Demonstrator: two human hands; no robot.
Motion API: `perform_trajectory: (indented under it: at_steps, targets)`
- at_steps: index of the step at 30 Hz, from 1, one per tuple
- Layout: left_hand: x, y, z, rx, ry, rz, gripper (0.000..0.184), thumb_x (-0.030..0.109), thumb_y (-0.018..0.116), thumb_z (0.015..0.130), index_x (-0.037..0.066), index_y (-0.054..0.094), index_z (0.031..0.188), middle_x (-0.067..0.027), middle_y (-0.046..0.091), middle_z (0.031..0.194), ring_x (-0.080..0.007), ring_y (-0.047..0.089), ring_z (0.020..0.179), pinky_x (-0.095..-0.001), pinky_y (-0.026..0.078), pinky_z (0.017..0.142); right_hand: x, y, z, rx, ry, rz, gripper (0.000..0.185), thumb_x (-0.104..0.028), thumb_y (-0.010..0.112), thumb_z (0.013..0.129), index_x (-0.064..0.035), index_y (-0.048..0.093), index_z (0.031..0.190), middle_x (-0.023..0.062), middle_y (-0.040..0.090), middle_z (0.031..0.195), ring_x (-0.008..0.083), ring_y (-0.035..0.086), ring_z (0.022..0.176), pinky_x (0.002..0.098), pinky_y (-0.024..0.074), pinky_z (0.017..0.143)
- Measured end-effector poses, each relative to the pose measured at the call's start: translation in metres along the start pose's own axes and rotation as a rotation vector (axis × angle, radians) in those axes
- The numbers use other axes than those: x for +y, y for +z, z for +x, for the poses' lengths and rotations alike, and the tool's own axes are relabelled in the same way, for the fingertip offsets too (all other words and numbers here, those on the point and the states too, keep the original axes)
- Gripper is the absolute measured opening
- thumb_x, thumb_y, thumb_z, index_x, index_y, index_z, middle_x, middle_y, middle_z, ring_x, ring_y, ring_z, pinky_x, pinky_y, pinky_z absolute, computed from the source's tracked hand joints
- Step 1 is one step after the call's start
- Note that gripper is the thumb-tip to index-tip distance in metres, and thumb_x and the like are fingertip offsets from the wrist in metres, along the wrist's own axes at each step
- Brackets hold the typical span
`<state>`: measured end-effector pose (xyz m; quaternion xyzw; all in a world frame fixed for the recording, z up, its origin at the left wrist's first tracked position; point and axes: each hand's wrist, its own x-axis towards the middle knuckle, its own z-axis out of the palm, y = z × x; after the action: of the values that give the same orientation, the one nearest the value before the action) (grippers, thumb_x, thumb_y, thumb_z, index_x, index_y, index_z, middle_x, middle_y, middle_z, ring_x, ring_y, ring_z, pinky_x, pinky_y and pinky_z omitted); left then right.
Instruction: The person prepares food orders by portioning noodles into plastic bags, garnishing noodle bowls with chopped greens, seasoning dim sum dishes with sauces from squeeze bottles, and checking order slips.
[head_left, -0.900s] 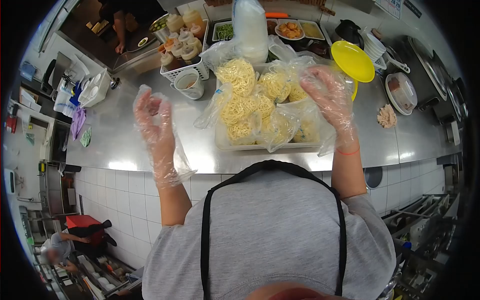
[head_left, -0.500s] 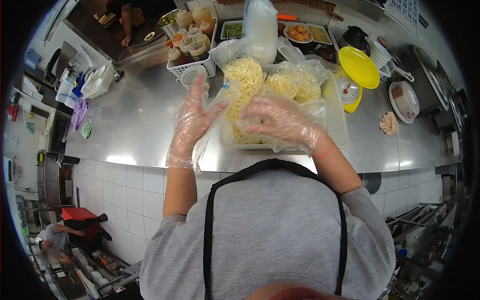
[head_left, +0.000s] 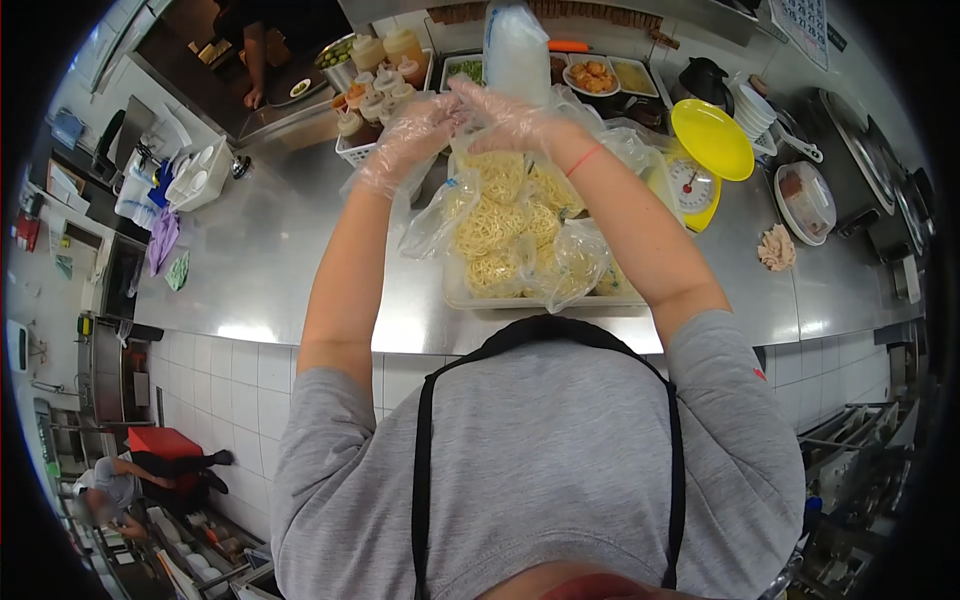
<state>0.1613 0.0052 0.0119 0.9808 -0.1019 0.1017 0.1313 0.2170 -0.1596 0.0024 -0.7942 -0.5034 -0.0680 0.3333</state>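
Observation:
My left hand [head_left: 412, 138], in a clear plastic glove, is at the far left corner of a white tub [head_left: 462, 301]. Its fingers are bent together beside the sauce bottles. My right hand [head_left: 515, 120], gloved too, reaches over the tub's far side, its fingertips meeting those of my left hand. Both look closed; glove film and blur hide what is between them. Below them, bundles of yellow noodles [head_left: 490, 228] lie in the tub. A loose clear plastic bag [head_left: 432, 222] hangs over its left edge, and another bag [head_left: 578, 262] lies on the noodles.
Sauce bottles [head_left: 403, 45] stand in a white basket at the back left. Behind my hands rises a stack of containers in plastic [head_left: 517, 50]. A scale [head_left: 690, 185] with a yellow plate [head_left: 712, 140] is right of the tub. A crumpled cloth [head_left: 776, 248] lies further right.
Both hands have moved away from me, from above the noodles to the tub's far edge, and come together at the fingertips. The noodles now show as separate bundles.

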Motion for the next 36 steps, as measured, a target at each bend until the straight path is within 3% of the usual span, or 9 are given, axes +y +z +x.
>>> perform_trajectory:
  at_steps: [2,4,7,12,19,23,25,32,36]
  targets:
    - [0.010,-0.004,0.002,0.130,0.157,-0.554,0.018,0.020,0.057,0.084,0.003,0.058,0.089,-0.0030,0.058,0.081,-0.0123,0.052,0.076,-0.0273,0.042,0.067,-0.003,-0.011,0.004,-0.169,0.137,0.113,0.048,-0.023,0.063,0.075,-0.0127,0.045,0.119,0.0078,0.052,0.117,0.0229,0.054,0.094,0.0313,0.0427,0.083]
    - [0.017,-0.009,0.006,0.126,0.094,-0.441,0.017,0.020,0.056,0.085,0.002,0.056,0.086,0.0002,0.053,0.076,-0.0082,0.047,0.072,-0.0239,0.040,0.067,-0.028,-0.041,-0.006,-0.182,0.316,0.228,0.037,-0.024,0.062,0.077,-0.0101,0.053,0.109,0.0070,0.056,0.110,0.0256,0.052,0.100,0.0337,0.0401,0.086]
    - [0.031,-0.025,0.001,0.192,0.169,-0.595,0.016,0.019,0.059,0.082,0.004,0.056,0.085,-0.0020,0.054,0.073,-0.0122,0.049,0.069,-0.0269,0.040,0.066,0.001,-0.070,-0.010,-0.039,0.063,0.000,0.026,-0.025,0.057,0.080,-0.0072,0.058,0.099,0.0065,0.058,0.102,0.0229,0.051,0.096,0.0325,0.0402,0.084]
    - [0.044,-0.052,0.008,0.118,0.415,0.257,0.022,0.027,0.063,0.075,0.006,0.057,0.082,-0.0080,0.056,0.073,-0.0279,0.053,0.075,-0.0380,0.042,0.069,-0.013,-0.122,-0.045,-0.114,-0.020,-0.055,0.025,-0.025,0.054,0.082,-0.0074,0.058,0.100,0.0062,0.056,0.100,0.0230,0.048,0.101,0.0329,0.0387,0.087]
    - [0.077,-0.065,0.001,0.281,0.491,0.416,0.025,0.036,0.056,0.080,0.012,0.063,0.081,-0.0007,0.055,0.097,-0.0169,0.047,0.103,-0.0427,0.032,0.089,0.001,-0.133,-0.083,0.024,0.010,-0.338,0.025,-0.026,0.057,0.080,-0.0026,0.054,0.088,0.0068,0.052,0.107,0.0245,0.048,0.102,0.0318,0.0381,0.090]
    - [0.054,-0.043,0.010,0.302,0.613,0.428,0.029,0.036,0.062,0.075,0.008,0.058,0.077,-0.0024,0.054,0.085,-0.0227,0.049,0.088,-0.0390,0.039,0.079,-0.009,-0.142,-0.087,-0.152,0.112,-0.264,0.027,-0.028,0.060,0.078,-0.0028,0.053,0.086,0.0061,0.052,0.109,0.0250,0.049,0.100,0.0315,0.0385,0.089]
    - [0.062,-0.050,0.002,0.020,0.376,0.258,0.029,0.034,0.062,0.076,0.006,0.055,0.075,-0.0063,0.053,0.077,-0.0236,0.050,0.081,-0.0390,0.040,0.074,-0.021,-0.158,-0.085,-0.318,0.308,-0.240,0.030,-0.030,0.061,0.077,-0.0028,0.051,0.085,0.0084,0.053,0.110,0.0258,0.050,0.101,0.0316,0.0385,0.090]
    - [0.069,-0.028,0.004,0.124,0.448,-0.090,0.026,0.027,0.064,0.076,0.004,0.053,0.075,-0.0102,0.049,0.071,-0.0270,0.050,0.069,-0.0350,0.041,0.064,-0.013,-0.077,-0.087,0.241,0.006,-0.162,0.039,-0.031,0.059,0.080,-0.0039,0.053,0.108,0.0125,0.056,0.100,0.0267,0.052,0.093,0.0332,0.0421,0.082]
    - [0.077,-0.026,-0.004,0.279,0.417,-0.342,0.028,0.024,0.067,0.075,0.002,0.054,0.086,-0.0060,0.054,0.079,-0.0204,0.053,0.078,-0.0316,0.043,0.073,-0.008,-0.070,-0.077,0.027,0.109,-0.178,0.034,-0.029,0.054,0.083,-0.0049,0.054,0.107,0.0104,0.057,0.095,0.0270,0.053,0.090,0.0348,0.0412,0.079]
